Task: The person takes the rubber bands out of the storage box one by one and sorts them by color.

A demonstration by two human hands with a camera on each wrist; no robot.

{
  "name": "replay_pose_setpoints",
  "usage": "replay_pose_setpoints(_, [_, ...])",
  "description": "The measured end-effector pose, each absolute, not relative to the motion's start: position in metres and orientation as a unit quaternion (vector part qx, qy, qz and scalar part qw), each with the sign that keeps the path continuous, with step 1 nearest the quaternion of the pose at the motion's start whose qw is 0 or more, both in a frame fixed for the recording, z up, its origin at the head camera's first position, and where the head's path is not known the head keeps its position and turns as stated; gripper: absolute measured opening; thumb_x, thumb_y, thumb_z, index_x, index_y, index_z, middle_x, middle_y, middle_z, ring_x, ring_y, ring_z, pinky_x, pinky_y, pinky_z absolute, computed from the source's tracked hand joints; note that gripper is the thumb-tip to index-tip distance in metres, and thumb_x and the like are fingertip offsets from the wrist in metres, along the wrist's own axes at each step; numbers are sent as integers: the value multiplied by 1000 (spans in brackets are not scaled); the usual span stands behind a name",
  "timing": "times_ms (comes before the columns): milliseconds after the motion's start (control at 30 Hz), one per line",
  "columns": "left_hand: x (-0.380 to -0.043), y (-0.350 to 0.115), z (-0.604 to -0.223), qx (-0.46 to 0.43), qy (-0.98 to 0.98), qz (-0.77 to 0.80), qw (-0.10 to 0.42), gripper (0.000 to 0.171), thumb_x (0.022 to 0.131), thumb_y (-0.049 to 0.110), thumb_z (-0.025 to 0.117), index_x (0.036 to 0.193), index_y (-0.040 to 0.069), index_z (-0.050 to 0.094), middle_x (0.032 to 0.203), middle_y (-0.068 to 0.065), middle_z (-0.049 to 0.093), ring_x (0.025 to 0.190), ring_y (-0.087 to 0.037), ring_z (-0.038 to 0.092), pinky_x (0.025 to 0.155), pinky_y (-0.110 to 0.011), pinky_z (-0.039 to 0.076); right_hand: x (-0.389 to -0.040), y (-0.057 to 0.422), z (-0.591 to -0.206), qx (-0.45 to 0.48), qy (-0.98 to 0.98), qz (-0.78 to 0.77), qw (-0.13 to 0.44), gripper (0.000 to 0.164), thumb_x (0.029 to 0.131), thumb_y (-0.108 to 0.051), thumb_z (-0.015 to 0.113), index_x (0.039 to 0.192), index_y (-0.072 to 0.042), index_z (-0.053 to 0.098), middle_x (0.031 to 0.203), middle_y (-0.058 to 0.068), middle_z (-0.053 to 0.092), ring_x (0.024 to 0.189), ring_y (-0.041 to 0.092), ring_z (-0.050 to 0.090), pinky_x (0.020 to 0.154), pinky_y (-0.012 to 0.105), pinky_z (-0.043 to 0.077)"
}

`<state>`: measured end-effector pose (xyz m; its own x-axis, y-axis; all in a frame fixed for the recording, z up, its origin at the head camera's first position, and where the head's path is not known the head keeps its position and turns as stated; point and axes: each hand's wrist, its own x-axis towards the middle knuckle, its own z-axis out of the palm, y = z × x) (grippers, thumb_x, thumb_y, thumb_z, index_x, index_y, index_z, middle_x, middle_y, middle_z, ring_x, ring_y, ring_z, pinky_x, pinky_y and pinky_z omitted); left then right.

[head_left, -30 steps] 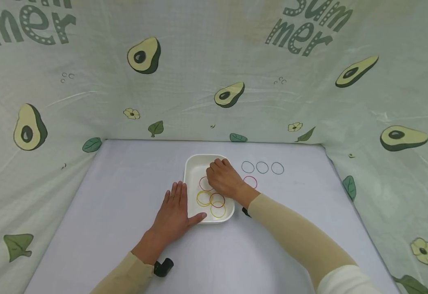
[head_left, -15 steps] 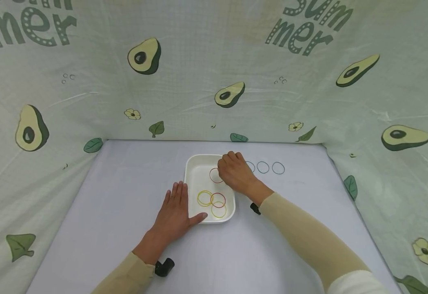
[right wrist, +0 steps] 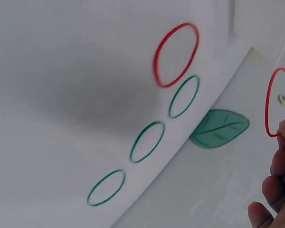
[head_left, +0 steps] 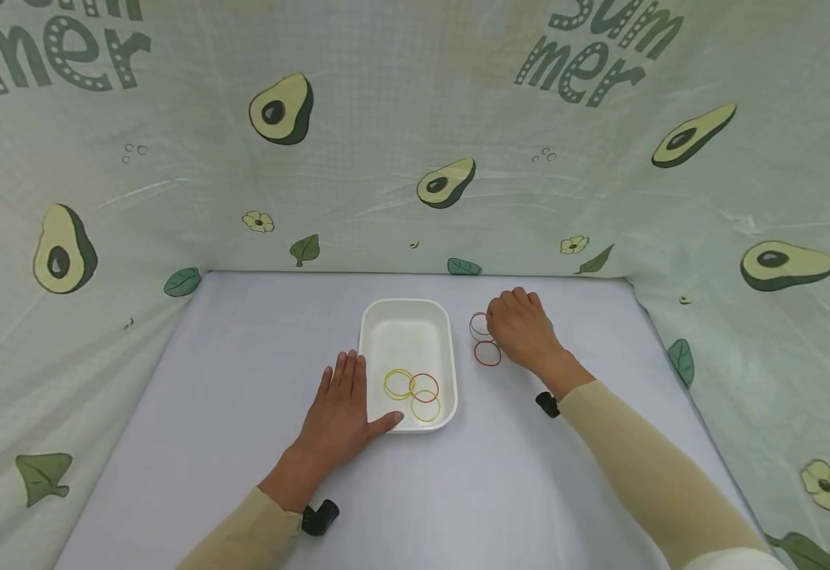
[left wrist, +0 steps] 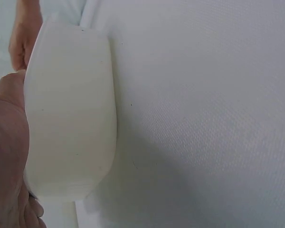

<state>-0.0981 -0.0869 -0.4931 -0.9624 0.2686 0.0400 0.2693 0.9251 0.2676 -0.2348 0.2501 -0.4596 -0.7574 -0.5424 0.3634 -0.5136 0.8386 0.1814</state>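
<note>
My right hand (head_left: 524, 328) pinches a thin red rubber band (right wrist: 266, 104) by its edge, above the table right of the white tray (head_left: 455, 356). In the head view the held band overlaps a green one. Another red rubber band (head_left: 475, 353) lies on the table. In the right wrist view, several green rubber bands (right wrist: 132, 152) line up beside it. My left hand (head_left: 336, 416) rests along the tray's left side, fingers straight and thumb over the near rim; the tray's outer wall (left wrist: 71, 109) fills the left wrist view. Yellow rubber bands (head_left: 385, 385) and one red rubber band (head_left: 423, 374) overlap inside the tray.
A white cloth (head_left: 244, 356) covers the table. Behind and at both sides hangs a pale green sheet (head_left: 358, 158) printed with avocados and leaves, meeting the table's back edge. Each wrist carries a small black camera (head_left: 320, 518).
My right hand has lifted a red rubber band out of the tray and carried it right, over the green row. The left hand has stayed at the tray.
</note>
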Motion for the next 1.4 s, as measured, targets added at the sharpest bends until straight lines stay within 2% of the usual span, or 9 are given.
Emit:
replay_pose_setpoints(233, [-99, -87, -490, -138, -981, -133, -1, 113, 97, 72, 58, 162, -12, 22, 171, -31, 18, 162, -44, 14, 131, -57, 19, -228, 297, -466, 254, -951, -45, 170, 11, 99, -8, 67, 99, 3, 66, 86, 13, 57, 88, 35, 51, 74, 45, 41])
replay_pose_setpoints(467, [-99, -88, -488, -135, -982, -135, -2, 113, 97, 73, 57, 163, -12, 21, 172, -31, 18, 162, -44, 14, 131, -57, 19, -224, 318, -476, 247, -956, -46, 151, 12, 98, -8, 68, 95, 2, 63, 84, 13, 57, 88, 37, 53, 74, 46, 41])
replay_pose_setpoints(700, [-100, -89, -487, -133, -982, -136, -2, 113, 97, 73, 57, 163, -12, 21, 172, -31, 18, 162, -44, 14, 131, -57, 19, -228, 322, -490, 241, -961, -37, 133, 13, 101, -8, 63, 95, 3, 61, 85, 13, 56, 88, 36, 51, 76, 47, 42])
replay_pose_setpoints(967, [-101, -88, -488, -133, -981, -139, -11, 114, 97, 74, 56, 163, -11, 20, 172, -30, 17, 163, -44, 12, 131, -57, 18, -229, 319, -499, 225, -969, -48, 86, 15, 103, -10, 60, 100, 4, 64, 89, 13, 56, 92, 36, 49, 80, 49, 42])
replay_pose_setpoints(1400, [-99, -87, -494, -143, -980, -140, 1, 112, 97, 72, 58, 162, -12, 23, 171, -31, 21, 162, -45, 16, 130, -58, 20, -227, 325, -512, 214, -972, -36, 89, 16, 102, -12, 61, 97, 3, 62, 88, 14, 58, 93, 37, 52, 79, 49, 42])
